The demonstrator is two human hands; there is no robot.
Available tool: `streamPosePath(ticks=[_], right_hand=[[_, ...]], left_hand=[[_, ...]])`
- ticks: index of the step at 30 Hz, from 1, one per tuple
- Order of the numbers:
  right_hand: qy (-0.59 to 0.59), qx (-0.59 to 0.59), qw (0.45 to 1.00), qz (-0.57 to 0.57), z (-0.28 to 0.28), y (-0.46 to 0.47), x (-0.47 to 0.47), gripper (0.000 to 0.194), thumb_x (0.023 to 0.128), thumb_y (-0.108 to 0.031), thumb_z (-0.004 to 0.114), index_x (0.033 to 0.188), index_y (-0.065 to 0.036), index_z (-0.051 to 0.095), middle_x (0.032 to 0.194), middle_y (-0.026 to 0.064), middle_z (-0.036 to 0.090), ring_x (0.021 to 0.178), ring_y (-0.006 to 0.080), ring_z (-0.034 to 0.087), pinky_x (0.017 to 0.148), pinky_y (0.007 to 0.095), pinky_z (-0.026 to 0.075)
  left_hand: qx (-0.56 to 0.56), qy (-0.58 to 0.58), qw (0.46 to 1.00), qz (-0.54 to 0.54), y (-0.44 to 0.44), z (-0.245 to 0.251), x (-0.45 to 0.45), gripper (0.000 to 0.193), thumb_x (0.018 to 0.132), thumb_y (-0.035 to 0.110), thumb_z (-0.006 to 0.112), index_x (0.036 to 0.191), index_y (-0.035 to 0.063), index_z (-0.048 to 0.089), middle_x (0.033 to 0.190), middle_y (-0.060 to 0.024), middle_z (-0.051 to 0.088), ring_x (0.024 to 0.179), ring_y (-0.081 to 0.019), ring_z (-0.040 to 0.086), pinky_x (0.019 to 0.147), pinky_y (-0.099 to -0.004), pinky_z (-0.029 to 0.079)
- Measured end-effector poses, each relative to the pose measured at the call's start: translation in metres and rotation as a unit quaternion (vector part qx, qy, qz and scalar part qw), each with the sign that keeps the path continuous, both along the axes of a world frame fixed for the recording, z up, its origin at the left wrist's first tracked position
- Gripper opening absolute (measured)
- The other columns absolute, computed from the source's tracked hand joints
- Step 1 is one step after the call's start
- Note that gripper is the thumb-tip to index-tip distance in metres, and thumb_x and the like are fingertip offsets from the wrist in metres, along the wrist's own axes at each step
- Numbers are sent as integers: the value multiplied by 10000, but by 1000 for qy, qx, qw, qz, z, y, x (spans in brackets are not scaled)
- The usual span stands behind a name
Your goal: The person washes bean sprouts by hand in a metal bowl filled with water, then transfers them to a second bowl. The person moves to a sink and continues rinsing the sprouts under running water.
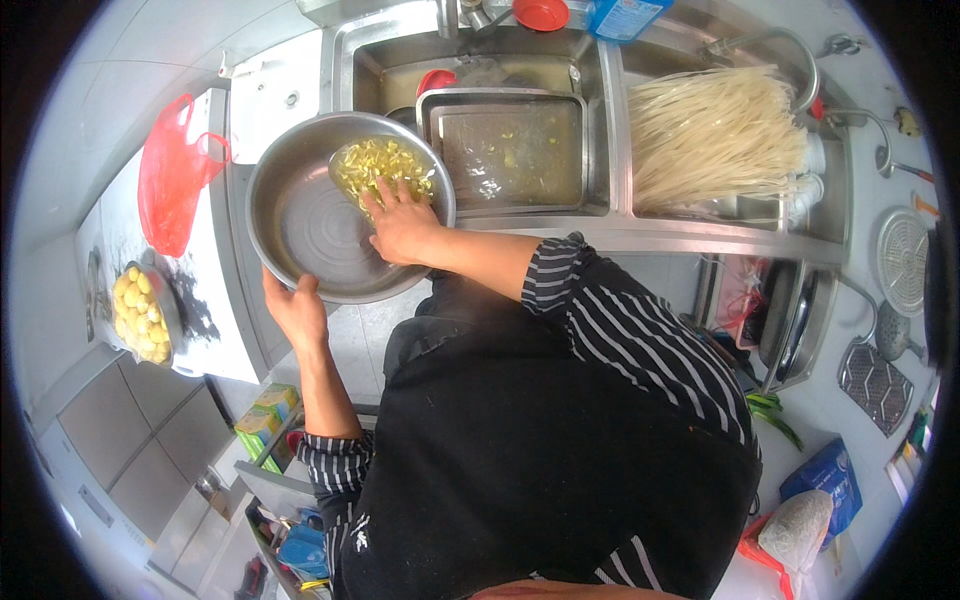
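Note:
A large stainless steel basin (322, 232) tilts toward the sink, its right rim by a rectangular metal tray (510, 161). My left hand (296, 307) grips the basin's near left rim, thumb on top. Inside the basin, yellow pieces that look like bean sprouts (382, 165) lie in a pool of liquid at the upper right. My right hand (405, 229) reaches into the basin, fingers spread, with the fingertips touching these pieces. Shallow cloudy water and a few yellow bits lie in the tray, which sits in the left sink bowl (367, 71).
Wide pale noodles (712, 135) fill much of the right sink bowl. A faucet (448, 19) and a blue container (626, 19) stand behind. Left, a white counter (217, 300) carries a red plastic bag (176, 180) and a bowl of peeled potatoes (141, 315).

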State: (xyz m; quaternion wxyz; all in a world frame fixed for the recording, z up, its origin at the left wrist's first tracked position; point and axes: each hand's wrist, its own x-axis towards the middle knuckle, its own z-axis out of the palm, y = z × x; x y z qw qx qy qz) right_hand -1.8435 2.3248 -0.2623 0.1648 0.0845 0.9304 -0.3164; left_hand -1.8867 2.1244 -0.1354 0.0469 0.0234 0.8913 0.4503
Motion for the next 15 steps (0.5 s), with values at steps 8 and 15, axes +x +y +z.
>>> streamPosePath(ticks=[8, 15], right_hand=[[177, 71, 982, 9, -19, 17, -34, 812, 1158, -453, 679, 1834, -78, 434, 1908, 304, 334, 1751, 557, 331, 1372, 638, 413], [218, 95, 971, 26, -53, 32, -49, 840, 1197, -545, 575, 1901, -163, 323, 1987, 210, 205, 1843, 454, 128, 1495, 595, 102]], left_hand=[[-5, 14, 1000, -13, -1, -3, -1, 752, 845, -72, 655, 1596, -80, 660, 1444, -213, 792, 1340, -305, 743, 1198, -370, 516], [-12, 25, 999, -39, 4, 1, 0, 775, 840, -70, 652, 1615, -86, 640, 1481, -227, 774, 1378, -323, 731, 1229, -377, 499]])
